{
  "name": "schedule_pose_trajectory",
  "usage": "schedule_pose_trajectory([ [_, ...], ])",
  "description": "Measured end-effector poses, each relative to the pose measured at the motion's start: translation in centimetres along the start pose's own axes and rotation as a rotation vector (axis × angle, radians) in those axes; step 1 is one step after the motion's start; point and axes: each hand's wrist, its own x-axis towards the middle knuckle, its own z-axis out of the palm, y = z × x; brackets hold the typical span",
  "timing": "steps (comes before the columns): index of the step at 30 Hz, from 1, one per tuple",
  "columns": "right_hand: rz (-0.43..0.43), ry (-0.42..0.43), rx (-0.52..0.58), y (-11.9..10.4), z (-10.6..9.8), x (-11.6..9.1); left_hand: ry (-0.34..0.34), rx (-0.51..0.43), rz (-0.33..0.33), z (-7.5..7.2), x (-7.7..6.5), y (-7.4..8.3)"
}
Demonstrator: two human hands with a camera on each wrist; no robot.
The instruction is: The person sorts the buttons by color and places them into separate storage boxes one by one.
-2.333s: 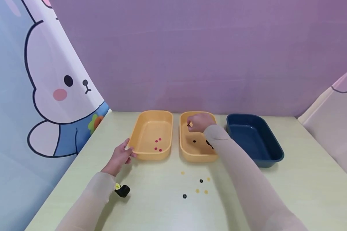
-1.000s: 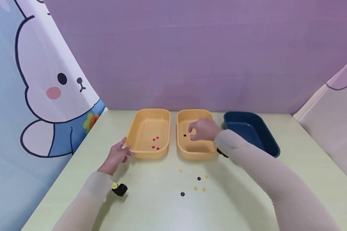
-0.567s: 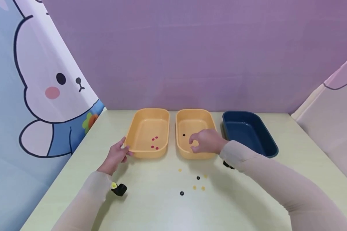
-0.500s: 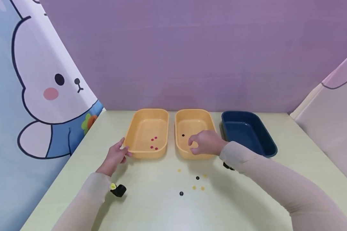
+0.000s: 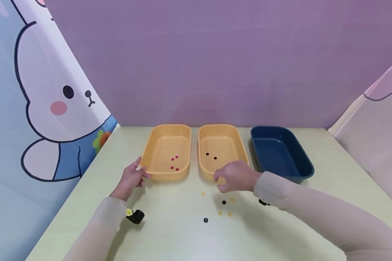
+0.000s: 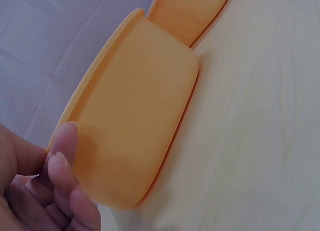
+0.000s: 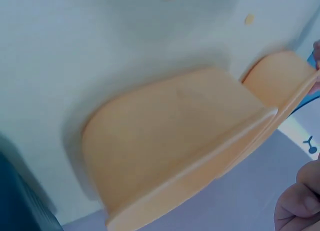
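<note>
My left hand point(image 5: 130, 177) holds the near left corner of the left orange tray point(image 5: 163, 148). In the left wrist view, its thumb and fingers point(image 6: 64, 141) pinch the tray's rim from both sides. Several red buttons point(image 5: 176, 157) lie inside that tray. Over the near edge of the middle orange tray point(image 5: 222, 145) hovers my right hand point(image 5: 238, 177), fingers bent, with a gap between thumb and index finger and nothing seen in it. Two black buttons point(image 5: 215, 158) lie on the middle tray's floor. Nearer me on the table are two black buttons point(image 5: 205, 220) and several yellow buttons point(image 5: 229, 214).
A dark blue tray point(image 5: 277, 154) stands to the right of the middle tray, partly behind the right sleeve. Black wrist cameras point(image 5: 137, 216) hang below the sleeves. Purple cloth point(image 5: 196, 72) rises behind the table, and a rabbit-print cloth point(image 5: 45, 108) hangs at the left.
My right hand has let go of a black button, which now lies in the middle tray, and has drawn back toward me over the near rim. The left hand keeps its hold.
</note>
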Motion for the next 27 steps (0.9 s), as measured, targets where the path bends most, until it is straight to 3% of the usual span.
schedule_pose_trajectory([
  [4,-0.016,0.004,0.013,-0.1,1.1,-0.7,-0.003,-0.011,0.011,0.0,-0.2,-0.1],
  [13,-0.104,0.147,-0.031,0.5,4.4,-2.0,-0.008,-0.014,0.033,-0.1,-0.2,-0.3],
  [18,-0.029,0.089,0.008,0.4,5.2,-2.4,-0.014,-0.010,0.041,-0.2,-0.5,-0.4],
  [27,0.060,-0.012,-0.037,0.3,5.9,-2.7,-0.022,-0.017,0.027,-0.1,-0.4,0.0],
])
